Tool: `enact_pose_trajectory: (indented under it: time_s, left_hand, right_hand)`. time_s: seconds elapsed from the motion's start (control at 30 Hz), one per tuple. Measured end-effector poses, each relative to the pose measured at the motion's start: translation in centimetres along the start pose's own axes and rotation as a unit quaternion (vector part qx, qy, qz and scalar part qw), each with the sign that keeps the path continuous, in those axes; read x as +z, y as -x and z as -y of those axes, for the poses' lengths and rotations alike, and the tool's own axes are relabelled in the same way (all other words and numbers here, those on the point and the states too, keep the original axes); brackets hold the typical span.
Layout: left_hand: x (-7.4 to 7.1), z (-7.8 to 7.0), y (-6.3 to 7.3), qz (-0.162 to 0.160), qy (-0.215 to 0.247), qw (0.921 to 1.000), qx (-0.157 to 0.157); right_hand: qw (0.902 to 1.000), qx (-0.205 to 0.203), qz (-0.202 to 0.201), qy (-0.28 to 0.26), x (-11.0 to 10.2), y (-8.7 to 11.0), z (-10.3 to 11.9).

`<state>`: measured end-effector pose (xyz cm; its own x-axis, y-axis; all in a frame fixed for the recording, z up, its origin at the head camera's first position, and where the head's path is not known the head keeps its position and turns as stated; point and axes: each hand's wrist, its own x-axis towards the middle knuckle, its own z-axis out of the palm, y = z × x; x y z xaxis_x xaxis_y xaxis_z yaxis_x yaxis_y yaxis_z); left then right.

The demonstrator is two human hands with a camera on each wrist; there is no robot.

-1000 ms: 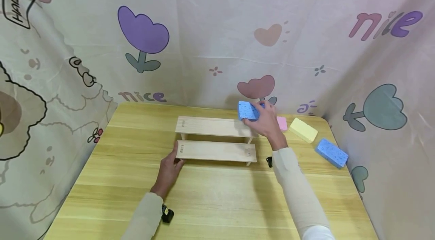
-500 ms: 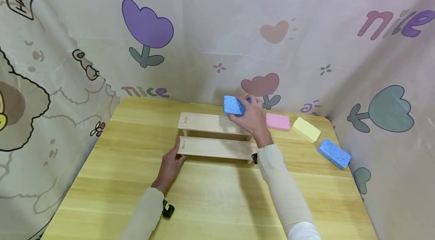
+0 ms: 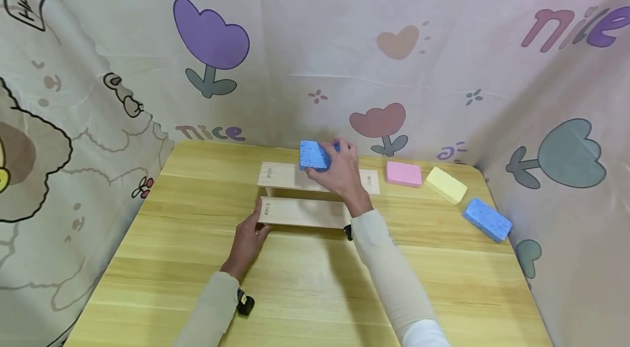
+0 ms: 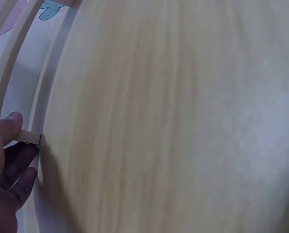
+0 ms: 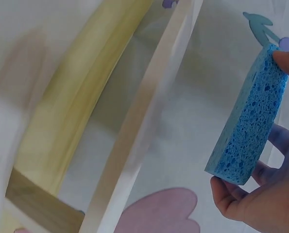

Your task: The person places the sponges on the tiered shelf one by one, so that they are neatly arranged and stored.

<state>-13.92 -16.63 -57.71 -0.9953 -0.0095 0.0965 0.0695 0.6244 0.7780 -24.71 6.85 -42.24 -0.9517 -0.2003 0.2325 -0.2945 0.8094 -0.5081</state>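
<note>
My right hand [image 3: 339,169] holds a blue sponge [image 3: 314,155] between thumb and fingers, above the upper board of a small two-tier wooden shelf [image 3: 300,212]. The right wrist view shows the porous face of this sponge [image 5: 253,119], its near end held by the fingers, apart from the pale board edge [image 5: 139,121]. At the left end of the lower tier, my left hand [image 3: 248,240] grips the shelf. In the left wrist view the left hand [image 4: 8,165] has its thumb and fingers around a thin wooden leg [image 4: 28,137].
To the right of the shelf lie a pink sponge [image 3: 403,174], a yellow sponge [image 3: 446,185] and a second blue sponge [image 3: 487,219], on the wooden table [image 3: 305,292]. A printed curtain [image 3: 295,46] hangs behind the table and along its sides.
My right hand has carried the blue sponge leftward, from the shelf's right end to over the middle of its upper board. The pink sponge has come into full view. My left hand stays at the shelf.
</note>
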Motion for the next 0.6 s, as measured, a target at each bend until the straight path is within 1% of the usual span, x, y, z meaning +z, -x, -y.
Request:
enact_pose_trajectory:
  time_s: [0.23, 0.4, 0.5, 0.6]
  left_hand:
    - [0.0, 0.0, 0.0, -0.003, 0.001, 1.0, -0.005]
    - [0.0, -0.1, 0.0, 0.003, -0.002, 1.0, -0.007]
    - [-0.1, -0.1, 0.0, 0.005, -0.001, 1.0, -0.008]
    - [-0.2, -0.2, 0.0, 0.003, -0.004, 1.0, -0.008]
  right_hand:
    - [0.9998, -0.012, 0.009, 0.015, 1.3, 0.1, 1.4]
    - [0.9995, -0.018, 0.006, 0.025, 2.3, 0.3, 1.9]
    - [0.9994, -0.014, 0.009, 0.031, 2.9, 0.4, 2.2]
    - [0.9996, -0.009, 0.008, 0.025, 3.5, 0.5, 2.5]
